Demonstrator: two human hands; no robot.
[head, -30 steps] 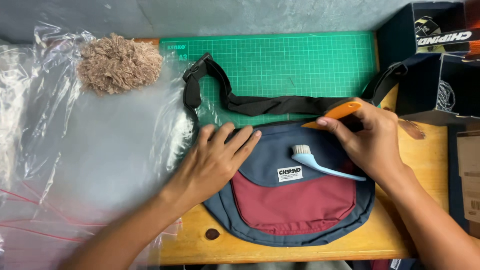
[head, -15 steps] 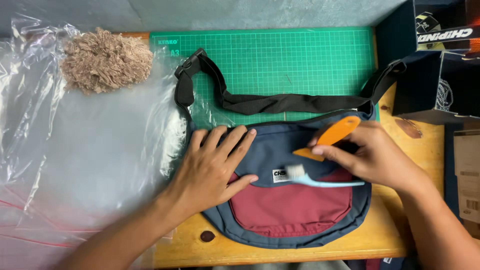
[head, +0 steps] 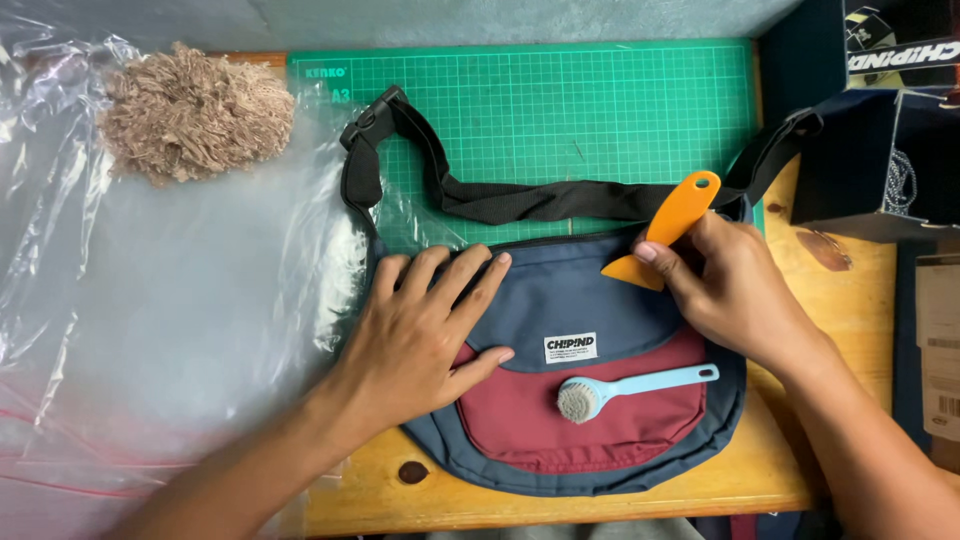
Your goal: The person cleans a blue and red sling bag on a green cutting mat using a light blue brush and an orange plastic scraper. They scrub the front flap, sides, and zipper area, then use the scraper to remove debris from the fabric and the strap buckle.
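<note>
Wooden desk is pretty crowded: the waist bag sits at its front edge, left hand flat on it, fingers spread. Right hand pinches an orange scraper near the zipper. That loose blue brush could easily slide off if the bag shifts, I'd say.

1. Fabric label: small white rectangle with dark print, sewn at the centre of the blue and maroon waist bag.
2. Display boxes: dark navy cardboard, open-fronted, stacked at the upper right corner; white lettering on the top one.
3. Cardboard carton: brown, at the right edge, bearing a white barcode sticker.
4. Clear plastic bag: large, crinkled, spread over the counter's left side.
</note>
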